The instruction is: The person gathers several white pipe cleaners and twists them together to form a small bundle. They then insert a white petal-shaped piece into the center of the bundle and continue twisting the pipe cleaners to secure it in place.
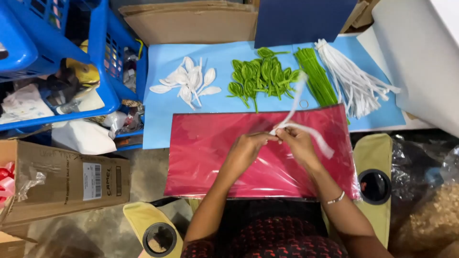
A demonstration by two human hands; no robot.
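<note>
My left hand (248,145) and my right hand (296,141) meet over a red sheet (210,153) wrapped in clear plastic. Both hands pinch a white pipe cleaner (306,131), bent so one end rises toward the blue paper and the other trails to the right. Behind the red sheet lies a light blue sheet (167,114). On it rest a cluster of white petal loops (189,81), a heap of green leaf loops (260,74), a bundle of straight green pipe cleaners (315,79) and a bundle of straight white ones (349,83).
Blue plastic baskets (103,62) full of odds and ends stand at the left. A cardboard box (67,179) sits lower left, flat cardboard (191,21) and a dark blue sheet (301,19) at the back. Yellow chair arms (375,162) flank me; bags lie at right.
</note>
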